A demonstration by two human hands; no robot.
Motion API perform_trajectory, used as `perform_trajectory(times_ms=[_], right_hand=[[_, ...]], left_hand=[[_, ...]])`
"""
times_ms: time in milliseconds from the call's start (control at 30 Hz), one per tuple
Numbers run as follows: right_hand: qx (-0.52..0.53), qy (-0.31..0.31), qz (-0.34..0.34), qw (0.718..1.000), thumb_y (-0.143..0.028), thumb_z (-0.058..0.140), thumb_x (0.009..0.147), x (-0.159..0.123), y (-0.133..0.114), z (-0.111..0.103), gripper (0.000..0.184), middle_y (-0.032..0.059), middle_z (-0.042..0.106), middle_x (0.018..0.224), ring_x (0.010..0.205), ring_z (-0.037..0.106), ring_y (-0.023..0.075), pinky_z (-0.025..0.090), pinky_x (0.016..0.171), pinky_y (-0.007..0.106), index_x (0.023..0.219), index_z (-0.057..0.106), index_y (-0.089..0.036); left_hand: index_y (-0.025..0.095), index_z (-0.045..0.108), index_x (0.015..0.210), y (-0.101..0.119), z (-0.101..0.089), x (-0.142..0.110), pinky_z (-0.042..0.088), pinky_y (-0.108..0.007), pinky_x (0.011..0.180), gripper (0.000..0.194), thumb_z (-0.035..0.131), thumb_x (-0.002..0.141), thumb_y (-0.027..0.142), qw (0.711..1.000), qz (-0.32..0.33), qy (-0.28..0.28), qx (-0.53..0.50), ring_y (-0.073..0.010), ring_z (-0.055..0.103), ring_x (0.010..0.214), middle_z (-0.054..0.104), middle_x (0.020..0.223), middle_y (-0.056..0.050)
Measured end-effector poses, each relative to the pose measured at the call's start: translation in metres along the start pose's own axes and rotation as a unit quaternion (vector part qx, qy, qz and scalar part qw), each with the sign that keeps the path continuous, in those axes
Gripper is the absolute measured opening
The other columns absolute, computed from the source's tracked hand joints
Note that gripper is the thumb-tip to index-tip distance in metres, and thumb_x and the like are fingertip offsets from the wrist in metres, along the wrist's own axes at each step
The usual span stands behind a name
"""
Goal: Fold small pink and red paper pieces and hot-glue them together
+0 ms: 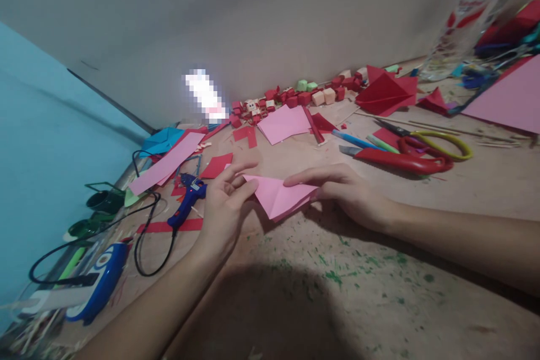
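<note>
A piece of folded pink paper with a crease down its middle is held between both hands, just above the table. My left hand pinches its left corner, thumb on top. My right hand grips the right side, with the index finger lying along the upper edge and other fingers partly hidden below. Left of my left hand lies a blue hot glue gun with a black cord. Beyond the hands are pink paper sheets and a red paper piece.
Scissors with red and yellow handles and a red-handled cutter lie at the right. Small red and cream paper cubes line the wall. A blue-and-white power strip sits at the left. Green scraps litter the front.
</note>
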State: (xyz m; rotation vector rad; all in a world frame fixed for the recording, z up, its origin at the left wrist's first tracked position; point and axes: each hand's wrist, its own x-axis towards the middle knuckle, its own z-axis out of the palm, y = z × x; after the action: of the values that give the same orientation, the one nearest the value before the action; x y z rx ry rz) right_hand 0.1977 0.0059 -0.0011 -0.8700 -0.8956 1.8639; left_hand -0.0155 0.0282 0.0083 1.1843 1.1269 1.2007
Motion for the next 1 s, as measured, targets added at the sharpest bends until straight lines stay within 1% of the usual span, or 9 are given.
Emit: perform_trajectory(times_ms=[67,167,267,400,567,633,733,833,1000], right_hand=[[0.016,-0.032,-0.003,0.999,-0.009,0.067,0.08,-0.002,-0.001,-0.001,0.022,0.0043,0.065,0.089,0.074,0.055,0.0121,0.049,0.063,0.021,0.097,0.08,-0.017],[0.037,-0.065,-0.004,0.997,-0.026,0.071,0.088,-0.003,-0.003,-0.002,0.018,0.0015,0.062,0.079,0.074,0.057,0.0123,0.053,0.073,0.025,0.102,0.078,-0.018],[-0.026,-0.043,-0.014,0.999,-0.036,0.074,0.086,0.001,-0.003,-0.002,0.026,0.0029,0.067,0.086,0.08,0.062,0.0151,0.054,0.079,0.03,0.106,0.077,-0.019],[-0.213,-0.017,-0.051,0.976,-0.029,0.075,0.083,0.007,0.0,-0.002,0.032,0.0049,0.074,0.092,0.075,0.064,0.0162,0.049,0.066,0.027,0.114,0.074,-0.019],[-0.202,0.018,-0.025,0.979,-0.027,0.074,0.082,0.007,-0.006,-0.001,0.014,0.0028,0.07,0.073,0.06,0.057,0.012,0.04,0.053,0.024,0.087,0.074,-0.015],[-0.186,0.037,-0.034,0.981,-0.026,0.076,0.08,0.007,-0.008,-0.001,0.013,0.0019,0.069,0.071,0.058,0.056,0.0108,0.039,0.052,0.023,0.084,0.074,-0.015],[-0.173,0.041,-0.052,0.983,-0.026,0.075,0.081,0.007,-0.009,-0.002,0.02,0.0032,0.072,0.078,0.065,0.061,0.0129,0.046,0.059,0.025,0.098,0.075,-0.016],[-0.202,0.049,-0.089,0.974,-0.024,0.073,0.084,0.008,-0.008,-0.003,0.026,0.0063,0.076,0.096,0.082,0.067,0.0175,0.053,0.073,0.029,0.109,0.075,-0.018],[-0.236,0.013,-0.11,0.965,-0.027,0.067,0.09,0.009,-0.007,-0.003,0.023,0.0065,0.075,0.112,0.097,0.069,0.0218,0.054,0.086,0.035,0.11,0.077,-0.02]], left_hand=[[0.018,0.068,0.113,0.0,0.0,0.0,0.046,-0.02,0.055,0.04,0.079,0.075,0.019,1.0,0.001,-0.002,0.004,-0.0103,0.057,0.058,0.062,0.065,0.004],[0.017,0.066,0.115,0.002,-0.001,0.0,0.046,-0.02,0.053,0.042,0.079,0.075,0.02,1.0,-0.001,0.004,0.006,-0.0105,0.057,0.056,0.063,0.066,0.003],[0.016,0.066,0.114,0.003,0.001,-0.002,0.048,-0.021,0.054,0.041,0.08,0.076,0.021,1.0,0.0,0.0,0.015,-0.0107,0.058,0.057,0.066,0.068,0.002],[0.018,0.066,0.117,0.004,0.005,-0.005,0.052,-0.023,0.058,0.04,0.08,0.08,0.025,0.999,-0.017,-0.049,-0.005,-0.0114,0.061,0.06,0.068,0.074,0.001],[0.022,0.067,0.12,0.002,0.007,-0.008,0.051,-0.021,0.056,0.039,0.076,0.085,0.035,0.995,-0.026,-0.08,-0.047,-0.0106,0.064,0.062,0.07,0.085,-0.001],[0.022,0.07,0.115,0.001,0.007,-0.008,0.051,-0.021,0.057,0.034,0.076,0.085,0.036,0.994,-0.036,-0.089,-0.043,-0.0105,0.064,0.062,0.071,0.09,-0.003],[0.017,0.075,0.102,-0.003,0.006,-0.009,0.052,-0.023,0.06,0.026,0.076,0.084,0.036,0.99,-0.068,-0.121,-0.02,-0.012,0.062,0.062,0.07,0.081,-0.004],[0.017,0.075,0.1,-0.006,0.006,-0.011,0.053,-0.027,0.062,0.024,0.077,0.083,0.035,0.986,-0.087,-0.143,-0.008,-0.0131,0.062,0.062,0.069,0.079,-0.003],[0.019,0.073,0.098,-0.008,0.007,-0.01,0.053,-0.027,0.065,0.025,0.08,0.081,0.036,0.991,-0.08,-0.106,-0.005,-0.0132,0.063,0.065,0.069,0.081,-0.002]])
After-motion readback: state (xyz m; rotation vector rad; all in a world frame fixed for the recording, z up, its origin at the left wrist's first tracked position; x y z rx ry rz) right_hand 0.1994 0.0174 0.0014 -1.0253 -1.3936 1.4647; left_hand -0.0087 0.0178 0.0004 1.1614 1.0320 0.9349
